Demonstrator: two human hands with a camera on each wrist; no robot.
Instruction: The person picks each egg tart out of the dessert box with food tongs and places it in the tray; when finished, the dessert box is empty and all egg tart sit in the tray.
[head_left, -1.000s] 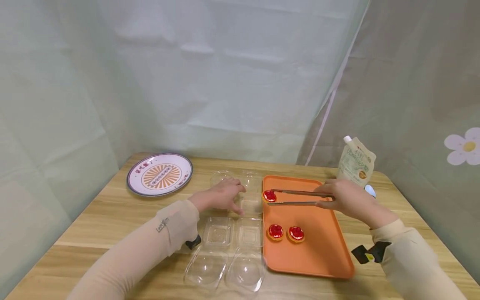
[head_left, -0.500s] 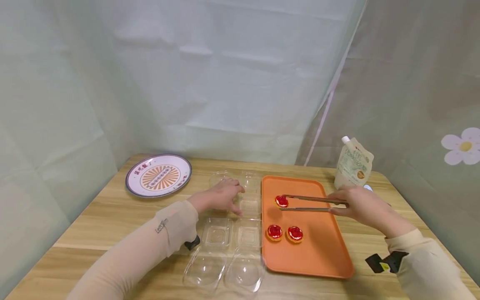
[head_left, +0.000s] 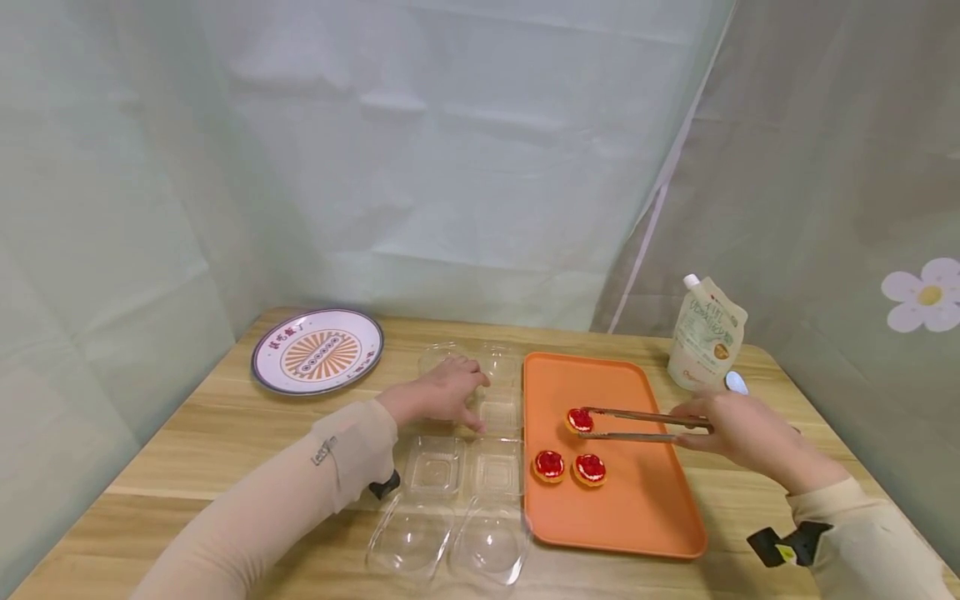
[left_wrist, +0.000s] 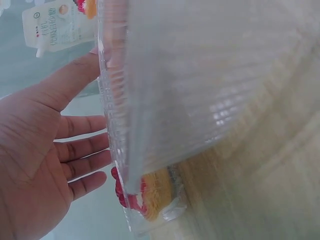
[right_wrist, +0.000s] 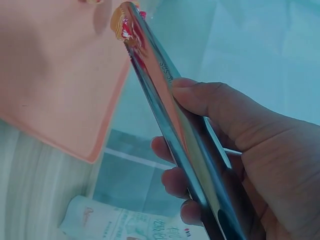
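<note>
My right hand (head_left: 742,433) grips metal tongs (head_left: 637,413), thumb on one arm and fingers on the other. Their tips pinch a small tart (head_left: 579,420) with red topping, held over the orange tray (head_left: 622,517). Two similar tarts, a left one (head_left: 549,466) and a right one (head_left: 589,469), lie on that tray. My left hand (head_left: 448,392) reaches over the far clear plastic container (head_left: 498,412), thumb and fingers spread. In the left wrist view, its fairly straight fingertips meet the container's edge, and another tart (left_wrist: 156,195) shows through the plastic.
A second clear container (head_left: 435,467) stands nearer, its lid sections (head_left: 491,542) folded toward the front edge. At the back left sits a patterned plate (head_left: 318,352). A spouted pouch (head_left: 705,337) stands at the back right, beside a small pale rounded object (head_left: 736,382).
My right hand has drawn the tongs and tart rightward and nearer, from the tray's left edge to above its middle. The left hand stays in place.
</note>
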